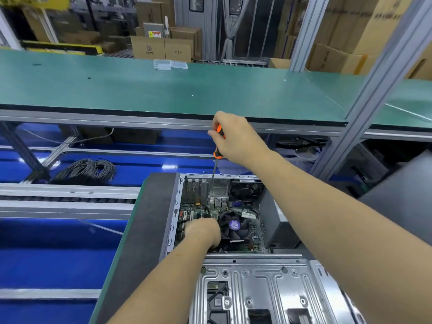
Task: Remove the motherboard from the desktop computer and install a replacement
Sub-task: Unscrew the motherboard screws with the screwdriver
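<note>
Workshop bay: long green bench across the far side, cardboard cartons behind, blue floor below. Desktop computer lies on its side at the near right end of a green-edged worktop, open side up. Motherboard sits flat in the case's far half, long axis seemingly running near to far, CPU fan on its right part. Right hand clamps the orange handle of a screwdriver, shaft pointing down, tip at the board's far edge. Left hand rests on the board, fingers hidden; grip cannot be told. Judgement: board is light, stiff, fragile; lift by bare edges, not by components or the fan
</note>
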